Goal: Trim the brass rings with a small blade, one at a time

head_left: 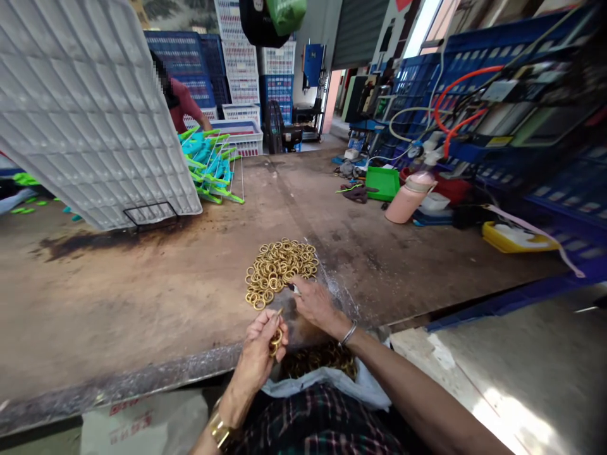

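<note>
A heap of gold-coloured metal rings [283, 262] lies on the worn brown table [180, 297] in front of me. My left hand [256, 352], wearing a gold watch, is closed around a few of these rings [275, 342], and one is pinched edge-on at the fingertips. At the near edge of the heap is my right hand [318, 307], with a bracelet at the wrist. Its fingers are curled together; something small, dark and whitish shows at the tips, too small to name. Below both hands, a white sack [327, 378] on my lap holds many more gold-brown pieces.
Left on the table stands a large ribbed white panel [95, 114] beside green and blue hangers [213, 167]. A person's arm [187, 104] shows behind it. To the right are a pink bottle [408, 201], a green tray [382, 183], a yellow tray [516, 240] and a machine with orange hoses.
</note>
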Demonstrator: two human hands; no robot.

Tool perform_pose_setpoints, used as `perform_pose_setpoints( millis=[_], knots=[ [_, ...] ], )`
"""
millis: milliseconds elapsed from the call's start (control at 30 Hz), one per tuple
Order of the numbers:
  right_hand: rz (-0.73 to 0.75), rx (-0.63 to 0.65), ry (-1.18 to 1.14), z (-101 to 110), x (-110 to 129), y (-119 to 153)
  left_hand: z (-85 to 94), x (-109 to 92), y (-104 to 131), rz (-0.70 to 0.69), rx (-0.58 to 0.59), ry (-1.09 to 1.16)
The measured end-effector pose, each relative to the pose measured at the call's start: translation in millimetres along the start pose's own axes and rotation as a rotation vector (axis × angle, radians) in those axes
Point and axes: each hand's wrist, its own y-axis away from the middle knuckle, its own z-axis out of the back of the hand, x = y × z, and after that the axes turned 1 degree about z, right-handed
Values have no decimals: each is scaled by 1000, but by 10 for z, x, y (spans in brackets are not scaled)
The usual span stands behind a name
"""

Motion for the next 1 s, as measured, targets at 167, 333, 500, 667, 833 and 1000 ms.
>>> perform_pose_setpoints(
  millis=[167,333,500,667,833,1000],
  knots=[
    [175,75,-30,-7,146,165,24,-6,7,-60,-47,-82],
    [150,138,11,-73,193,256,65,49,-5,-90,-32,-146],
    [159,165,-6,-50,195,246,93,73,-6,-108,-21,-188],
    [165,267,-84,39,225,240,110,56,11,-141,4,-294],
    [129,287,2,66,228,209,116,57,66,-115,7,-296],
    [-38,175,142,20,108,76,34,-1,150,3,74,-14]
  ],
)
